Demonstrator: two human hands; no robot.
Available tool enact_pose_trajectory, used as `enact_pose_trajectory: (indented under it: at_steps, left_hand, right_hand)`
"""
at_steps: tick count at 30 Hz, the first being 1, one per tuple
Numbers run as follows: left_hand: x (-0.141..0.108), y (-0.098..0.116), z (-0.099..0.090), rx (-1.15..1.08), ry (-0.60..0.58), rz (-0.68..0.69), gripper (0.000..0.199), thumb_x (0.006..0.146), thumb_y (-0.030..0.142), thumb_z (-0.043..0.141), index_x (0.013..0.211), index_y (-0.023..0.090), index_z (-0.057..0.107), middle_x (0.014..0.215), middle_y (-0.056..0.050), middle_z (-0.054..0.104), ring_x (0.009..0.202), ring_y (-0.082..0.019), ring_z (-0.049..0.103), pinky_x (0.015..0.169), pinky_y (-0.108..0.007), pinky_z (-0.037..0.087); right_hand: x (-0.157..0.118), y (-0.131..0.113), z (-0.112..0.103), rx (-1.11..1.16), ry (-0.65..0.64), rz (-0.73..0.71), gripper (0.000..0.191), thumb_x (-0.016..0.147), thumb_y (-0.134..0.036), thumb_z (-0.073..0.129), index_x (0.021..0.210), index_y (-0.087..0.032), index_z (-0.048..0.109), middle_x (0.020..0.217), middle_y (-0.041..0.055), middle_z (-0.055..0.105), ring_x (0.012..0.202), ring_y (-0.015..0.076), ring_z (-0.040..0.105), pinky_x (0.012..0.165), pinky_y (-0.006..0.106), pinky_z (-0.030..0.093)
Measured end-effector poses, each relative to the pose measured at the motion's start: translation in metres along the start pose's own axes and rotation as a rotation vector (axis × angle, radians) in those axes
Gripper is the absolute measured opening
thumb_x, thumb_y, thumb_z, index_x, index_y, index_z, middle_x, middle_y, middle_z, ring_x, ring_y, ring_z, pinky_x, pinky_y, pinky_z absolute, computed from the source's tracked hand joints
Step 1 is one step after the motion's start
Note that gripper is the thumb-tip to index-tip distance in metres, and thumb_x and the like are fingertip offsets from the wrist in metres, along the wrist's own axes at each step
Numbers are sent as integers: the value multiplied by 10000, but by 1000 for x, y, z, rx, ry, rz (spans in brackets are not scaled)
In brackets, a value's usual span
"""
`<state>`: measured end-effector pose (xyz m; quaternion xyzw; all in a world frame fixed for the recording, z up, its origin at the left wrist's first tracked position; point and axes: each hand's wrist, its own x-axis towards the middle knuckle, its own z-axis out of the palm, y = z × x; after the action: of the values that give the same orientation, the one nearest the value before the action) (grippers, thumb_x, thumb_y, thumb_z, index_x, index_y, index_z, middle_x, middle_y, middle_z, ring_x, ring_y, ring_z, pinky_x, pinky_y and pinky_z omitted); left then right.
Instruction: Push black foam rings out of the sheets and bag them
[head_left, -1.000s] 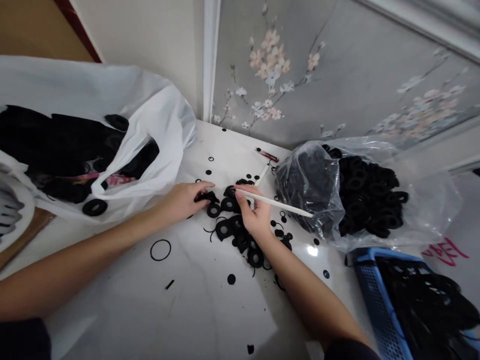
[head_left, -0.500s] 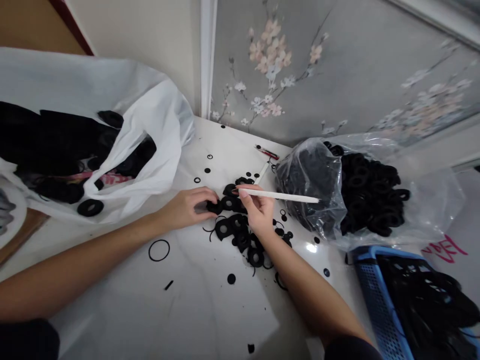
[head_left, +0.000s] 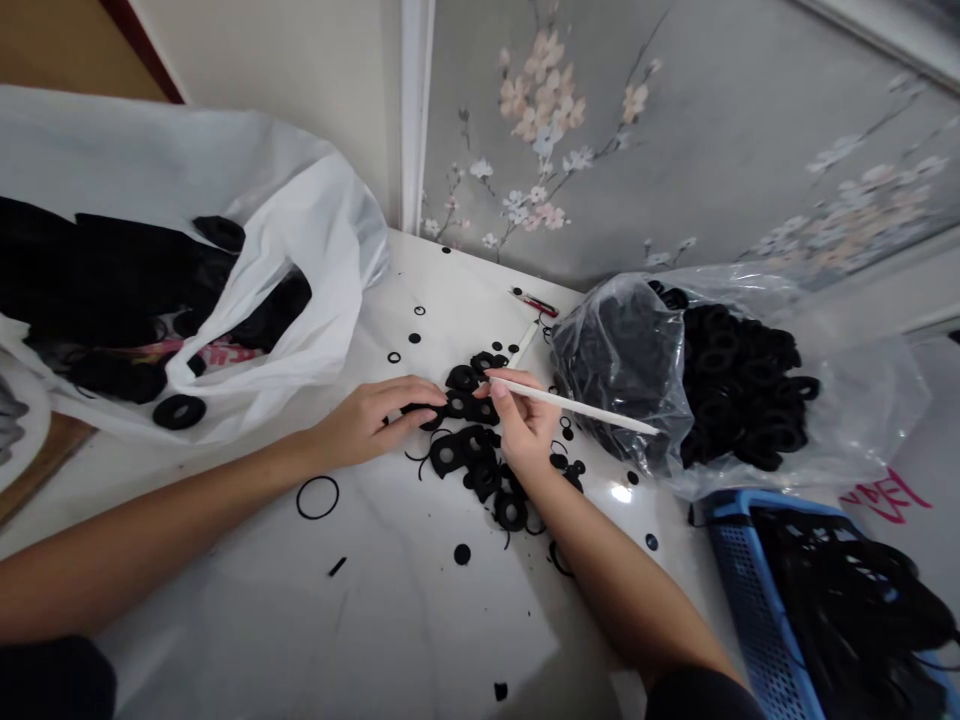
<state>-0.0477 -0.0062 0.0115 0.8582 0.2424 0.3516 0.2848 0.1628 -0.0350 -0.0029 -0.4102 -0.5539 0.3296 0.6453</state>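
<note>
Between my hands, a loose pile of black rubber rings [head_left: 447, 453] lies on the white table [head_left: 360, 600]. My left hand [head_left: 386, 415] is at the pile's left edge, its fingers and thumb round a black ring [head_left: 430, 420] that they partly hide. A thin white stick [head_left: 592, 408] is pinched in my right hand [head_left: 521, 415], over the pile's right side. The stick slants down to the right, its far end over the clear bag. Its near tip is by my right fingertips, above the rings.
At left, a white plastic bag [head_left: 315, 230] holds black pieces. A clear bag of black rings [head_left: 735, 380] stands at right, with a blue basket [head_left: 765, 610] of black scraps below it. A red pen-like tool [head_left: 536, 303] lies near the wall.
My left hand has moved slightly right, its fingers stretched further over the rings. My right hand has shifted slightly right, and the stick's far end has moved right and down.
</note>
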Motion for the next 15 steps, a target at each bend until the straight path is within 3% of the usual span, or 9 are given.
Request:
enact_pose_trajectory:
  at_steps: [3, 7, 10, 12, 15]
  left_hand:
    - [2, -1, 3, -8, -16, -150, 169, 937, 305, 554, 1004, 213, 678, 1015, -28, 746, 989, -167, 702, 898, -295, 564]
    - [1, -11, 3, 110, -147, -352, 348, 906, 461, 557, 1153, 239, 660, 1191, -58, 700, 1136, -233, 648, 976, -388, 523]
    - [-1, -18, 0, 126, -242, -292, 546, 819, 447, 668, 1310, 235, 560, 1362, -107, 584, 1287, -267, 527, 1076, -444, 430]
    - [-2, -21, -1, 90, -255, -236, 518, 839, 381, 655, 1325, 240, 544, 1346, -104, 593, 1257, -240, 550, 1076, -424, 424]
    - [0, -19, 0, 35, -173, -177, 395, 851, 395, 654, 1214, 240, 628, 1192, -82, 658, 1115, -208, 615, 991, -371, 479]
  right_hand:
    - [0, -2, 0, 6, 1, -3, 122, 896, -277, 615, 972, -237, 702, 730, 15, 707, 675, 172, 667, 665, 328, 533]
    - [1, -3, -1, -29, -50, 18, 120, 894, -280, 613, 958, -235, 705, 719, 17, 714, 694, 188, 682, 686, 346, 545]
    - [1, -1, -1, -41, -90, 20, 124, 898, -282, 609, 962, -239, 706, 731, 17, 718, 712, 193, 690, 708, 359, 554]
    - [2, 1, -1, -33, -120, 14, 121, 900, -281, 607, 956, -245, 708, 777, 23, 720, 725, 190, 691, 701, 355, 556]
    - [3, 1, 0, -71, -172, -27, 117, 896, -272, 607, 938, -247, 713, 863, 44, 720, 792, 199, 685, 728, 368, 554]
